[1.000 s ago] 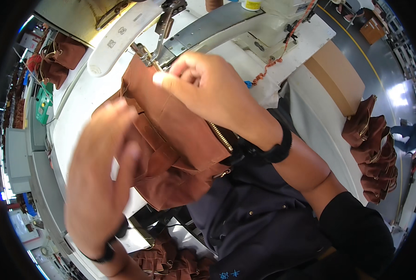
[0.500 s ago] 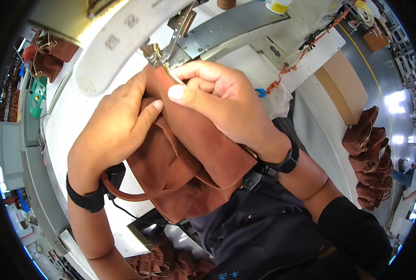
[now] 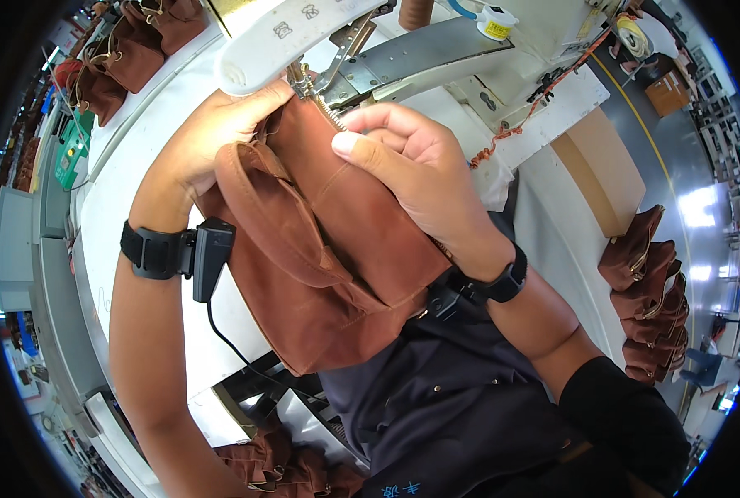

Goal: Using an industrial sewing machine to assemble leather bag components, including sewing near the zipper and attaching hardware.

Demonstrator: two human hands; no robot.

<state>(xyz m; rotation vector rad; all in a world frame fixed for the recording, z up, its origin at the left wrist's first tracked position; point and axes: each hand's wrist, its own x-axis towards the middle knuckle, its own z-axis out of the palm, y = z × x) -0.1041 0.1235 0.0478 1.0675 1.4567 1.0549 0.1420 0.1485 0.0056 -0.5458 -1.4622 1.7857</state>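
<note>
A brown leather bag [image 3: 370, 224] lies tilted under the white head [image 3: 291, 41] of a sewing machine. Its top corner sits at the metal presser foot [image 3: 304, 81]. A gold-toothed zipper [image 3: 330, 114] runs along the bag's right edge. My left hand [image 3: 221, 133] grips the upper left side, thumb close to the presser foot and the other fingers hidden. With thumb and forefinger, my right hand [image 3: 416, 162] pinches the zippered edge. A looped leather handle [image 3: 262, 220] stands up from the bag, beside my left wrist.
More brown bags lie in a stack [image 3: 648, 299] at the right, in a row [image 3: 133, 54] at the upper left and in a pile [image 3: 275, 465] below. A cardboard box [image 3: 598, 170] stands right of the machine. A black cable [image 3: 225, 336] hangs from my left wrist device [image 3: 212, 257].
My left hand has moved up and turned, its thumb now near the presser foot. The handle has swung upright from beside my left wrist. My right hand has shifted slightly right, still pinching.
</note>
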